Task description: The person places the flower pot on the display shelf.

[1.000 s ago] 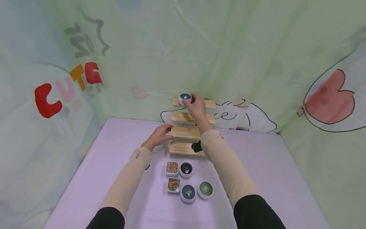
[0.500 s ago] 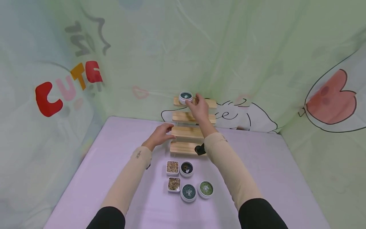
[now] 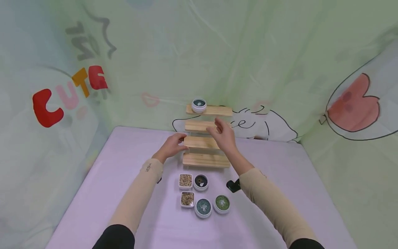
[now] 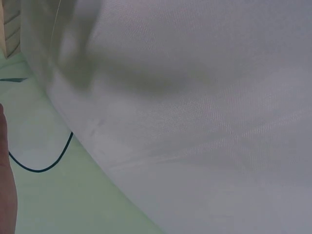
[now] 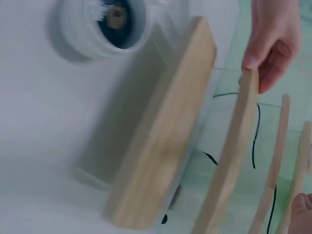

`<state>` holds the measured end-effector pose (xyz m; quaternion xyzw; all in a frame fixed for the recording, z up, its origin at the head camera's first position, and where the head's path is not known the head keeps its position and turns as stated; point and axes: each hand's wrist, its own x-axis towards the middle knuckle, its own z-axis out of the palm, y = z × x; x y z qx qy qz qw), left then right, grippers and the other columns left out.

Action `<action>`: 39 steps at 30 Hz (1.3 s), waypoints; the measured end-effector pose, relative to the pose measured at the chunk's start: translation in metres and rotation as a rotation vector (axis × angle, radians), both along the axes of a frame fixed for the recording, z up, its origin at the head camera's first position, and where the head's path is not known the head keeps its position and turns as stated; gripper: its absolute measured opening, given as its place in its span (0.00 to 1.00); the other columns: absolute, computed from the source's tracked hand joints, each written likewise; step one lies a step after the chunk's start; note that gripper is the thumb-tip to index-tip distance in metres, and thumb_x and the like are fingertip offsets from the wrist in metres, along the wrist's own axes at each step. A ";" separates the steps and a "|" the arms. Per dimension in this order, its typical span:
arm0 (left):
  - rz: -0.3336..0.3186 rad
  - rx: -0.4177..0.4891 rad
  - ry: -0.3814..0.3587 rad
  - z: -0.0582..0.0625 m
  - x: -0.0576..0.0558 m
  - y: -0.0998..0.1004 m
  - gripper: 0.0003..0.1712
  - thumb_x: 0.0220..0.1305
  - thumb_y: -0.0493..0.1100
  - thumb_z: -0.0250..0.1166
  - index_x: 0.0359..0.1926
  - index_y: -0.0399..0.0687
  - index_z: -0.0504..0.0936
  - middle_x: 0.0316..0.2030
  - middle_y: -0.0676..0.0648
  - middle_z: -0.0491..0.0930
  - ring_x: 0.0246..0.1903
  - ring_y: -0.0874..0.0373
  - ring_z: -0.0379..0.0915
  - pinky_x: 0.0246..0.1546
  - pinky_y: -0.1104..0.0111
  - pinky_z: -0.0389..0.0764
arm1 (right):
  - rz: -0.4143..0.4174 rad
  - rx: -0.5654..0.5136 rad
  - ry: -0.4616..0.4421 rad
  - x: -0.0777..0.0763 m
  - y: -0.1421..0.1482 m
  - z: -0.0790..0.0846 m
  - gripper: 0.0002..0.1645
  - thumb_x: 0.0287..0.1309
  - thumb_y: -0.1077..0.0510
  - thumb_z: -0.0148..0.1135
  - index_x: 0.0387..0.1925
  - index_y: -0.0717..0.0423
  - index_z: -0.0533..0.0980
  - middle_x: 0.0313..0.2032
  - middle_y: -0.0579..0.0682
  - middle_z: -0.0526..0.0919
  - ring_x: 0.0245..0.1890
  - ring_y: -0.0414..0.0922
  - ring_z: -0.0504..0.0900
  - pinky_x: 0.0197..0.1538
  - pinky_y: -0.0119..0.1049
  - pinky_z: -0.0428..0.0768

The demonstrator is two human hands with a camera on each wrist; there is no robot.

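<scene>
A tiered wooden display rack with light wood steps stands at the back of the table. My left hand pinches the left end of its second step from the bottom; the right wrist view shows that hand's thumb on the step. My right hand hovers before the middle steps, fingers loosely bent, holding nothing. On the top step, at its left, sits a round white tub with dark teal contents under a clear top. Only a sliver of the left hand shows in the left wrist view.
In front of the rack stand two square white tubs of brown bits, a round tub with dark contents, a teal one and a green one. A printed cloth wall rises behind the lilac table.
My right hand has let go of the round tub on the top step and drawn back, down and to the right. The left hand keeps its place on the rack.
</scene>
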<state>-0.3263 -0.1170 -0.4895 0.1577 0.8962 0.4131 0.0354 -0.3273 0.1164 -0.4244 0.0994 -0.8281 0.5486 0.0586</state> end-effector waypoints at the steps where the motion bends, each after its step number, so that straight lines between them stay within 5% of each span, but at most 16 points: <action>1: -0.001 0.004 0.001 0.000 0.000 0.000 0.37 0.59 0.41 0.72 0.65 0.29 0.68 0.60 0.33 0.71 0.57 0.44 0.72 0.63 0.59 0.75 | 0.015 -0.001 -0.003 0.007 0.003 -0.003 0.39 0.62 0.52 0.66 0.68 0.64 0.64 0.66 0.60 0.68 0.68 0.51 0.67 0.68 0.33 0.69; 24: -0.012 0.009 -0.024 -0.001 -0.002 -0.002 0.38 0.60 0.41 0.71 0.66 0.29 0.67 0.61 0.33 0.71 0.58 0.44 0.72 0.63 0.61 0.74 | 0.056 0.145 -0.158 0.136 0.058 -0.077 0.40 0.57 0.54 0.71 0.67 0.63 0.66 0.65 0.60 0.70 0.66 0.53 0.70 0.66 0.34 0.70; 39: -0.021 0.023 -0.015 -0.002 -0.003 -0.002 0.38 0.59 0.40 0.71 0.65 0.28 0.67 0.60 0.33 0.71 0.58 0.43 0.72 0.63 0.61 0.74 | 0.060 0.179 -0.219 0.179 0.072 -0.111 0.38 0.50 0.58 0.76 0.62 0.64 0.71 0.61 0.59 0.76 0.62 0.56 0.74 0.65 0.41 0.73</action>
